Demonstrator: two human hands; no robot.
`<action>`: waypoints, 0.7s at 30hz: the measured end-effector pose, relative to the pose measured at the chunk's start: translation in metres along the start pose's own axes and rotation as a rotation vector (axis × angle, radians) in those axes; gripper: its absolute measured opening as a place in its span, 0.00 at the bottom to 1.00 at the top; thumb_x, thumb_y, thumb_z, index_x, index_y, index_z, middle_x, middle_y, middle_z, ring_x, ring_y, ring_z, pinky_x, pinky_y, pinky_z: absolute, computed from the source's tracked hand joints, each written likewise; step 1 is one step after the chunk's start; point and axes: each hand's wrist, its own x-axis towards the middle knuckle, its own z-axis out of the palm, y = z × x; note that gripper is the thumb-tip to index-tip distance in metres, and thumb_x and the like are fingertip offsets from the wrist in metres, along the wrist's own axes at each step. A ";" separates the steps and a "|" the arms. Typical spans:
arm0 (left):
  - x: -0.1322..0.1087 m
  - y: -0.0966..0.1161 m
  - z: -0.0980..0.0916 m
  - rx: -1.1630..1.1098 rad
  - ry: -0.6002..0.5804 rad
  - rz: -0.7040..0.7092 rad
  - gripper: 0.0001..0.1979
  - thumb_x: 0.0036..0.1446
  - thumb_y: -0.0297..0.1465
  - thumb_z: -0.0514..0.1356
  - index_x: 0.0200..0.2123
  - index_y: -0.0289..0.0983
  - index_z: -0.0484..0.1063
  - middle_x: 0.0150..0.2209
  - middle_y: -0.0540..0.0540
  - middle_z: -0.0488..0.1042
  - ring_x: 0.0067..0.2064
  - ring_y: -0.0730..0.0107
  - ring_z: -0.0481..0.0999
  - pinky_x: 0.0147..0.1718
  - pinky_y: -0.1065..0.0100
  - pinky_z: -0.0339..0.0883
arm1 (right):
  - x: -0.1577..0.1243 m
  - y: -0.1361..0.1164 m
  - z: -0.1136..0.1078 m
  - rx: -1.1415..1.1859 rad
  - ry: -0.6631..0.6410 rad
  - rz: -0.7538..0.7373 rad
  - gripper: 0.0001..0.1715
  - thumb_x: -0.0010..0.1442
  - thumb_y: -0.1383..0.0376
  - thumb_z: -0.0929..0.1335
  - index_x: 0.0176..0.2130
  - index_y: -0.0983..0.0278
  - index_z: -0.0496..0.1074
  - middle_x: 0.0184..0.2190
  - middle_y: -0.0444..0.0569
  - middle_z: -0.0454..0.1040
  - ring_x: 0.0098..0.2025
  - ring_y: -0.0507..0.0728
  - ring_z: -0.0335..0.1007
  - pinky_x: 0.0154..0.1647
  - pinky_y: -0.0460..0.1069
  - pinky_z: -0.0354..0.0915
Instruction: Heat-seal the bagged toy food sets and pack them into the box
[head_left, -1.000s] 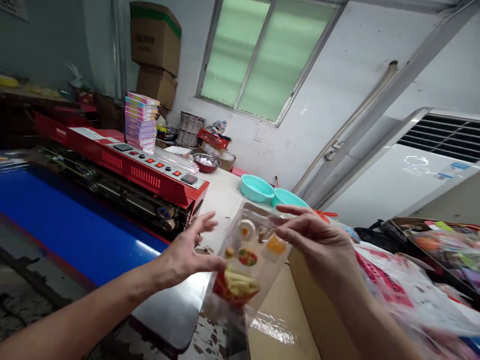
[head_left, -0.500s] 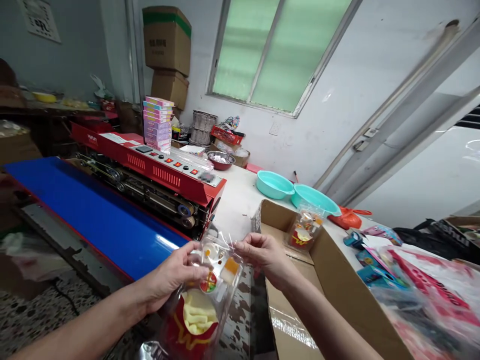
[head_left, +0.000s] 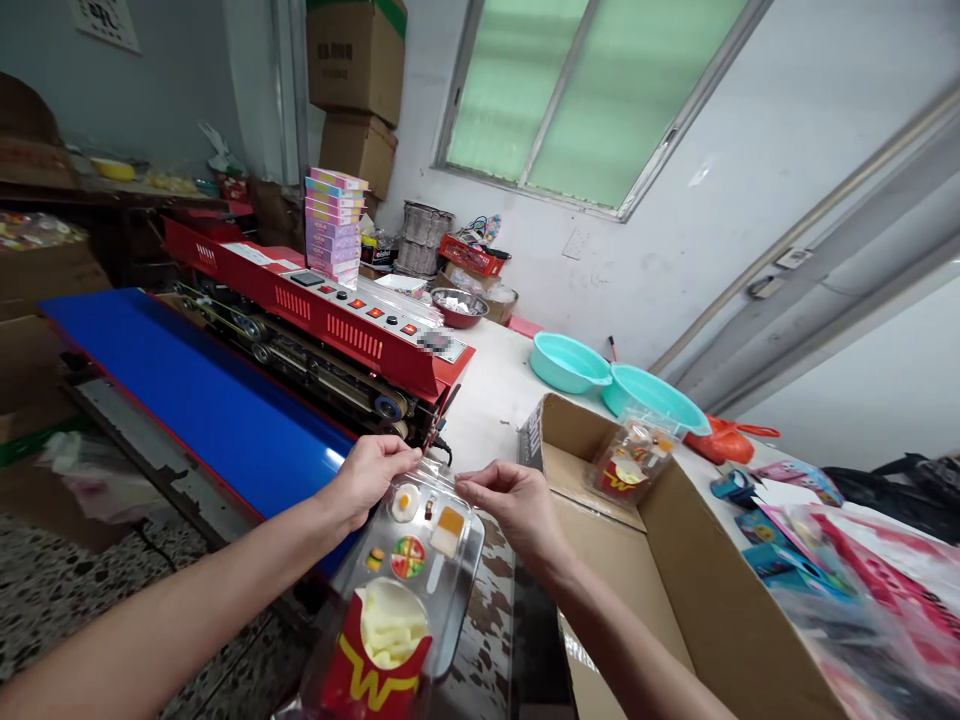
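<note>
A clear plastic bag [head_left: 442,575] of toy food hangs tilted in front of me. Through the film I see a red carton of fries [head_left: 382,640] with a yellow W, a fried egg [head_left: 406,502], a small round pizza [head_left: 408,557], a little burger [head_left: 376,558], a slice of toast [head_left: 448,530] and a silvery tray. My left hand [head_left: 367,478] pinches the bag's top edge on the left. On the right, my right hand [head_left: 517,505] pinches the same edge between thumb and fingers. The bag's lower end runs out of view.
A red sealing machine [head_left: 330,320] with a blue conveyor belt [head_left: 202,400] stands left of the bag. To the right, an open cardboard box [head_left: 720,600] holds a similar filled bag [head_left: 630,465]. Turquoise basins [head_left: 566,365] sit behind it. Plastic packaging [head_left: 870,590] lies far right.
My left hand has shifted from the bag's side up to its top edge. The bag now hangs flatter, facing me more squarely. The view has turned slightly left.
</note>
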 end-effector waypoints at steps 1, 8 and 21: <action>0.005 -0.002 -0.001 0.000 0.016 0.001 0.21 0.32 0.42 0.69 0.22 0.32 0.67 0.19 0.48 0.70 0.20 0.77 0.66 0.17 0.76 0.58 | 0.003 0.003 0.002 -0.010 0.007 0.001 0.17 0.37 0.58 0.77 0.22 0.67 0.73 0.25 0.51 0.77 0.26 0.51 0.68 0.28 0.46 0.62; 0.018 0.003 -0.021 0.054 0.015 -0.139 0.27 0.36 0.42 0.70 0.37 0.32 0.68 0.31 0.42 0.75 0.23 0.72 0.71 0.20 0.72 0.65 | 0.036 0.019 0.012 0.093 0.057 0.076 0.22 0.33 0.62 0.77 0.25 0.65 0.65 0.19 0.44 0.72 0.20 0.50 0.65 0.22 0.46 0.60; 0.035 0.011 -0.061 0.016 0.176 -0.099 0.25 0.33 0.32 0.73 0.37 0.31 0.71 0.30 0.41 0.77 0.26 0.66 0.75 0.22 0.70 0.68 | 0.078 0.027 0.044 0.237 0.091 0.071 0.25 0.38 0.61 0.75 0.31 0.63 0.60 0.20 0.42 0.69 0.21 0.51 0.66 0.21 0.46 0.63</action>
